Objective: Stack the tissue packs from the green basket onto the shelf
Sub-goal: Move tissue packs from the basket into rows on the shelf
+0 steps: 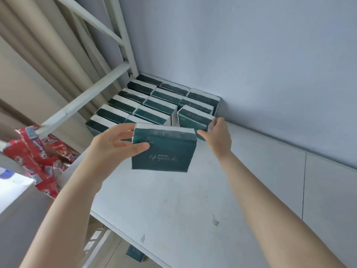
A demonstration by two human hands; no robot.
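Mid-placing: left hand [114,146] grips a pack [164,151] over the shelf [193,194], right hand [218,136] pinches the right row's end pack [193,117], next probably slot it just nearer.

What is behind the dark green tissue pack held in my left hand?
Rows of matching dark green tissue packs on the white shelf against the grey wall. The held pack covers the middle row's front end.

Bright, soft, even light; faint shadows; mild blur; wide-angle bending at the edges.
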